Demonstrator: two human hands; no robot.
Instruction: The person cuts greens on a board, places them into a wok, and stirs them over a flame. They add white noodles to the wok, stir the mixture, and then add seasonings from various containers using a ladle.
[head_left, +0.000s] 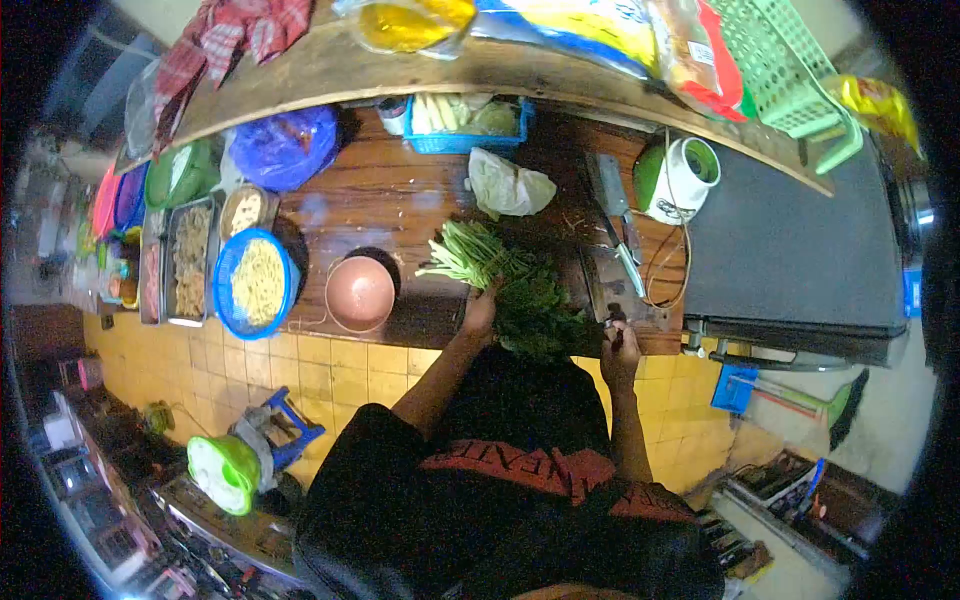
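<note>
A bunch of leafy greens (540, 300) with pale cut stems lies across the front of the wooden table (420, 210). My left hand (480, 312) is closed round the stems on the near side. To the right of the leaves, at the table's front edge, my right hand (622, 345) grips a knife (594, 285) by its dark handle. Its blade seems to point away from me, beside the leaves, though the edges are blurred. A pink bowl (360, 293) stands left of the greens. Behind them sits a pale cabbage-like vegetable (510, 183).
More blades, a cleaver (607, 183) and a light-handled knife (628, 265), lie right of the greens. A white blender base (682, 180) with a looping cord stands beyond. A blue basket (257, 283) holds pale strips. Overhead, a wooden shelf (440, 75) crosses the back.
</note>
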